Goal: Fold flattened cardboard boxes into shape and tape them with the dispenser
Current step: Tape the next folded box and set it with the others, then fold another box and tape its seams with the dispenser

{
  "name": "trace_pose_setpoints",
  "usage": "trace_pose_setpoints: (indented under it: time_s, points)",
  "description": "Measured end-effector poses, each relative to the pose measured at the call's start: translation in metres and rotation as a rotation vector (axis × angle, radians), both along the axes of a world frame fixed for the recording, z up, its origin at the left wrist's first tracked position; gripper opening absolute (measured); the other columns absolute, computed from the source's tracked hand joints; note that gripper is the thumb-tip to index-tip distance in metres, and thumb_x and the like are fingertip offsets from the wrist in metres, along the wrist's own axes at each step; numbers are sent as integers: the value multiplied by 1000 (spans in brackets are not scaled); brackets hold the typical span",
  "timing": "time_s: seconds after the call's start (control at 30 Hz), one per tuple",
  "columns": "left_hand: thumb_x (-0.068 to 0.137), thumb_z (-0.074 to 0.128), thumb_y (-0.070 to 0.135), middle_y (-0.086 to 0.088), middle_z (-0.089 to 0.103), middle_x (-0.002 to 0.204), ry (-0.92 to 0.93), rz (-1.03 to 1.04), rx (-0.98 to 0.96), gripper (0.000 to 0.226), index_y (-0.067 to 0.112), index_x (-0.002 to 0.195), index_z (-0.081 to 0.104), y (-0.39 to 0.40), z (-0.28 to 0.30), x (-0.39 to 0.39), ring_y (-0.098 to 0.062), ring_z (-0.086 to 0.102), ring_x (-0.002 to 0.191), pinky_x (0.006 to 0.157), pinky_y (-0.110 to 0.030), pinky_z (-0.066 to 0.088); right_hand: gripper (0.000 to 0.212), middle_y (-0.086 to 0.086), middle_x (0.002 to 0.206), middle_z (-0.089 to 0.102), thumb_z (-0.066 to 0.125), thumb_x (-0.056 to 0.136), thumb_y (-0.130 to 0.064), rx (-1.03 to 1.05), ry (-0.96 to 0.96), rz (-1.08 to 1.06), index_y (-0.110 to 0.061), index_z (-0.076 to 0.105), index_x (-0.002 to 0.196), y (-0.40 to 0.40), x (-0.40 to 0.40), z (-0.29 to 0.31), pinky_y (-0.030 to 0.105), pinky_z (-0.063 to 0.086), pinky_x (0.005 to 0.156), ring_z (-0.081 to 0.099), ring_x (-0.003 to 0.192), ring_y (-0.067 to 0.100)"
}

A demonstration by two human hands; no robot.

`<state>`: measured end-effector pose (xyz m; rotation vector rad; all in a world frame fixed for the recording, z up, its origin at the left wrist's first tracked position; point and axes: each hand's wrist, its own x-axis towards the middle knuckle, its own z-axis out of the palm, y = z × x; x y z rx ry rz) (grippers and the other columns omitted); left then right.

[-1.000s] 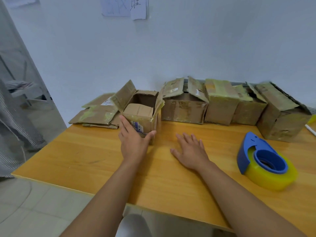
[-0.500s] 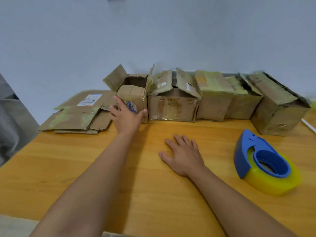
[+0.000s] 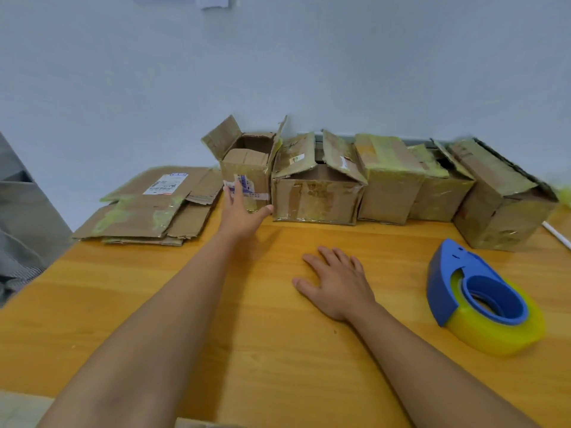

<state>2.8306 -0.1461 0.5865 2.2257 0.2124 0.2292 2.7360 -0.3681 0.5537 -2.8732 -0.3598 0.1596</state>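
A small folded cardboard box (image 3: 247, 163) with its top flaps up stands at the left end of a row of boxes along the wall. My left hand (image 3: 241, 211) reaches out with straight fingers against the box's front face. My right hand (image 3: 335, 281) lies flat, palm down, on the wooden table (image 3: 123, 304). A blue tape dispenser (image 3: 482, 299) with a yellowish roll sits on the table to the right of my right hand. A stack of flattened cardboard boxes (image 3: 151, 208) lies at the back left.
Several folded, taped boxes (image 3: 318, 186) line the wall to the right of the small one, the last (image 3: 500, 196) at the far right. A white stick (image 3: 556, 234) lies at the right edge. Grey striped cloth (image 3: 18, 242) hangs off the table's left.
My left hand has pushed the small box back toward the wall, up against the row of boxes. My right hand has stayed flat on the table.
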Motion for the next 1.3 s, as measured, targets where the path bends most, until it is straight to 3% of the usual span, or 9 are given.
trace_pose_setpoints:
  time_s: [0.17, 0.3, 0.47, 0.6, 0.9, 1.13, 1.3]
  points:
    - [93, 63, 48, -1, -7, 167, -12, 64, 57, 93, 28, 159, 2, 24, -8, -42, -26, 5, 153, 120, -49, 20, 70, -7, 166, 13, 30, 91, -76, -11, 54, -14, -42, 28, 152, 2, -5, 7, 50, 3, 123, 6, 153, 22]
    - [95, 63, 40, -1, 2, 167, -3, 139, 172, 84, 25, 159, 11, 58, -20, -81, -24, 8, 153, 120, -43, 21, 65, 5, 162, 25, 35, 96, -62, -119, -1, -43, -25, 35, 151, 42, -11, 22, 56, 5, 122, 11, 152, 28]
    - [95, 61, 36, -7, 11, 165, 49, 210, 202, 77, 17, 157, 21, 100, -23, -112, -27, 14, 151, 121, -43, 22, 66, 4, 167, 8, 41, 98, -57, 44, -20, 249, -28, 24, 155, 133, -33, 23, 48, 2, 124, -2, 154, 25]
    - [95, 60, 32, -5, 14, 163, 70, 238, 206, 72, 17, 155, 25, 123, -25, -125, -27, 16, 149, 118, -41, 24, 66, 4, 167, 8, 35, 99, -60, 19, 7, 332, -30, 22, 156, 169, -26, 12, 47, 3, 124, 0, 154, 25]
    - [95, 53, 29, -7, 11, 166, 106, 203, 456, 69, 22, 157, 23, 177, -25, -83, -26, 12, 152, 122, -40, 17, 61, -2, 164, 20, 30, 98, -63, 30, -45, 316, -32, 33, 150, 170, -14, -7, 42, 5, 125, 10, 153, 20]
    - [95, 48, 31, 3, 30, 160, 56, 155, 469, 56, 36, 149, 35, 185, -32, -59, -20, 22, 149, 119, -54, 11, 59, -4, 162, 22, 31, 96, -64, 40, -59, 314, -35, 34, 147, 171, -12, -9, 41, 5, 123, 12, 151, 18]
    - [96, 52, 30, 4, 42, 152, -76, 205, 499, 48, 32, 143, 46, 190, -38, -59, -17, 35, 140, 115, -45, 13, 59, -5, 162, 23, 32, 96, -64, 40, -66, 304, -35, 35, 147, 171, -13, -9, 41, 5, 122, 13, 150, 17]
